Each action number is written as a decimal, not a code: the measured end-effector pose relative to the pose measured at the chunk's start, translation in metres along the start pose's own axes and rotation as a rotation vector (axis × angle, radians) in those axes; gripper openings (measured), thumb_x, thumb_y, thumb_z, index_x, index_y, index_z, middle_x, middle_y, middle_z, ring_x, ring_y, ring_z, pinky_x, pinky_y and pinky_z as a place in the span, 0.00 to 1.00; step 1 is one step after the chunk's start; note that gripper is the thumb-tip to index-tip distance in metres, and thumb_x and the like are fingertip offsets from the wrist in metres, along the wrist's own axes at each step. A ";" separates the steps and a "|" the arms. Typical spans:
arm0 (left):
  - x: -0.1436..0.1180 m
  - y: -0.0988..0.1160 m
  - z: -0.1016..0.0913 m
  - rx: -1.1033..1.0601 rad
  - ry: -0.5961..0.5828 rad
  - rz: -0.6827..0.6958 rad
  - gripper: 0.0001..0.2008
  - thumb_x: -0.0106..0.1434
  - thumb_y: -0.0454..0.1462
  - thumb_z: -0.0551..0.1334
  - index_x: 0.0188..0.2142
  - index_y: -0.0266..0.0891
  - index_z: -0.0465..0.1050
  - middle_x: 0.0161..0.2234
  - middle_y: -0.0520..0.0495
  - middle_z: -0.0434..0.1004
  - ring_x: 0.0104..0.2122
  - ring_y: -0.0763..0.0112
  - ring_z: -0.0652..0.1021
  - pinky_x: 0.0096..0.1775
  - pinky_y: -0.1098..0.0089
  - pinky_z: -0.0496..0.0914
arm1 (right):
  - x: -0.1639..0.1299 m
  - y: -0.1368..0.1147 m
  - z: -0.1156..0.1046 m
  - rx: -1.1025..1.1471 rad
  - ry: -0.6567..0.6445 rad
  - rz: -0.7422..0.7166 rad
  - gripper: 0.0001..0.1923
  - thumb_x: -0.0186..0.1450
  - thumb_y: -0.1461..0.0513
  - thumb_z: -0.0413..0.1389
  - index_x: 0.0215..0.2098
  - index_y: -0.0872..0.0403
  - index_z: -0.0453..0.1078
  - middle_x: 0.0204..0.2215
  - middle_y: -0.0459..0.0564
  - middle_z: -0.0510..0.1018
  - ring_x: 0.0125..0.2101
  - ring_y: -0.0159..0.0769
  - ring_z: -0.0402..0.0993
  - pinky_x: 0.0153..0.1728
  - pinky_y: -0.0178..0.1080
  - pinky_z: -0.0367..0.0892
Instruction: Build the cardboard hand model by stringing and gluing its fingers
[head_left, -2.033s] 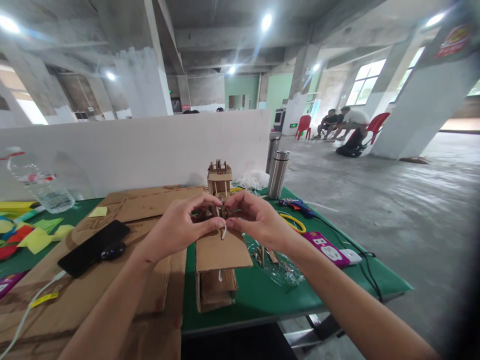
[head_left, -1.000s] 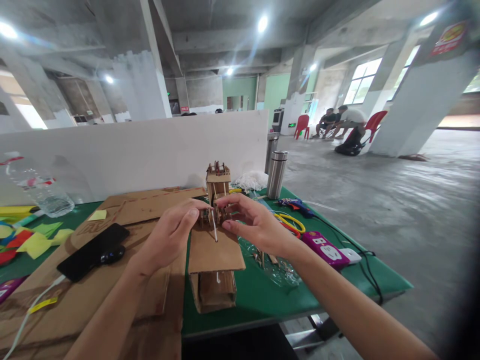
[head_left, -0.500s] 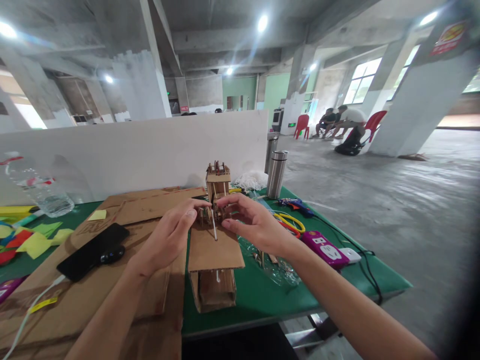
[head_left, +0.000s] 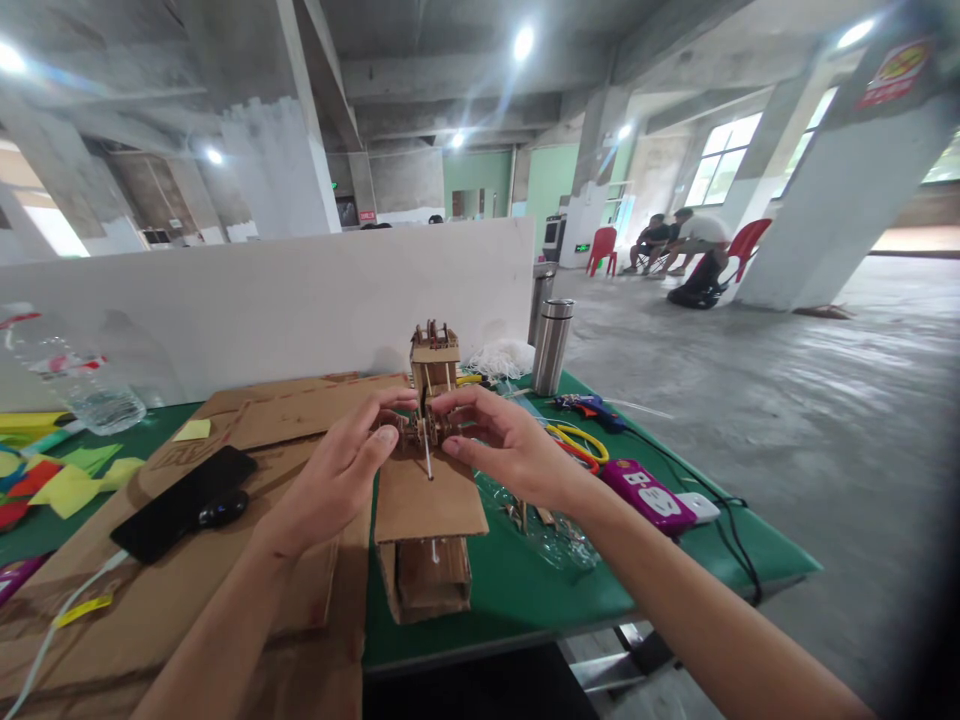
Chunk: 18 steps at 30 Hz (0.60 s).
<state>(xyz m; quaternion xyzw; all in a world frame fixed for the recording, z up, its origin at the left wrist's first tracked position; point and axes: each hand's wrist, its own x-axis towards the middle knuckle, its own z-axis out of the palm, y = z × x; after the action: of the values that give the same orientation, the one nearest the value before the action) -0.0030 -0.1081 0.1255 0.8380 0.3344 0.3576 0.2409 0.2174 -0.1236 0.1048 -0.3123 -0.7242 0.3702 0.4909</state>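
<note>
At the far left of the green table lies a clear plastic water bottle on its side, with bright paper scraps in yellow, green and red in front of it. Next come flat cardboard sheets, on which rest a black phone and a small yellow sticky note; a white cable runs off toward the near edge.

The person's left hand reaches in from the lower left, its fingers curled narrow, the thumb and forefinger tips pressed against the left side of a small brown cardboard mechanism. That piece sits at the far end of a cardboard box model standing in the middle of the table. A thin white stick stands in the mechanism, tilted slightly, its lower end over the box's flat top. Just behind is a small cardboard tower.

The right hand comes from the lower right, its fingers narrowly pinched on the mechanism's right side, close to the stick; whether they touch the stick itself cannot be told.

Further right stand a steel flask, a heap of white string, a blue glue gun, yellow-handled scissors, a crumpled clear bag and a purple power strip.
</note>
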 end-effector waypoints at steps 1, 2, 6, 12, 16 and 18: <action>0.000 0.001 0.000 0.009 -0.005 0.005 0.19 0.73 0.43 0.49 0.59 0.45 0.64 0.58 0.45 0.70 0.55 0.62 0.72 0.56 0.62 0.65 | 0.000 0.000 0.000 -0.004 -0.004 -0.004 0.16 0.64 0.61 0.57 0.51 0.52 0.67 0.42 0.49 0.75 0.43 0.35 0.73 0.44 0.42 0.71; 0.000 0.002 -0.001 0.030 -0.005 0.012 0.18 0.72 0.43 0.49 0.57 0.44 0.66 0.56 0.45 0.72 0.54 0.62 0.72 0.54 0.62 0.66 | 0.000 0.000 0.000 -0.009 -0.006 -0.010 0.16 0.65 0.61 0.57 0.51 0.51 0.67 0.43 0.49 0.75 0.43 0.35 0.73 0.44 0.42 0.71; 0.004 0.006 -0.003 0.108 0.027 0.033 0.19 0.72 0.41 0.46 0.51 0.40 0.72 0.48 0.44 0.77 0.47 0.61 0.75 0.49 0.62 0.67 | 0.001 0.000 -0.001 -0.033 -0.018 -0.047 0.16 0.65 0.63 0.56 0.52 0.50 0.69 0.47 0.50 0.74 0.45 0.36 0.73 0.46 0.43 0.71; 0.006 0.008 -0.004 0.122 0.027 0.047 0.20 0.72 0.42 0.46 0.50 0.38 0.74 0.44 0.45 0.78 0.43 0.63 0.76 0.46 0.63 0.67 | 0.001 0.001 0.000 -0.064 -0.017 -0.065 0.16 0.66 0.64 0.56 0.51 0.49 0.69 0.48 0.49 0.74 0.46 0.35 0.73 0.48 0.43 0.71; 0.006 0.007 -0.004 0.122 0.036 0.051 0.20 0.72 0.42 0.46 0.49 0.38 0.75 0.44 0.45 0.79 0.42 0.63 0.77 0.45 0.63 0.68 | 0.002 0.001 0.000 -0.072 -0.018 -0.060 0.16 0.65 0.63 0.56 0.52 0.51 0.69 0.46 0.50 0.75 0.44 0.35 0.74 0.47 0.43 0.72; 0.007 0.007 -0.004 0.133 0.039 0.054 0.21 0.72 0.41 0.46 0.48 0.37 0.75 0.43 0.44 0.79 0.42 0.62 0.77 0.45 0.63 0.68 | 0.002 0.000 0.000 -0.073 -0.022 -0.056 0.16 0.65 0.63 0.56 0.52 0.52 0.69 0.45 0.50 0.76 0.44 0.35 0.74 0.47 0.42 0.72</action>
<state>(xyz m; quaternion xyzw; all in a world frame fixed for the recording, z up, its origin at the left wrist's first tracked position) 0.0005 -0.1070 0.1358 0.8538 0.3394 0.3571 0.1683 0.2165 -0.1215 0.1054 -0.3057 -0.7509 0.3331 0.4814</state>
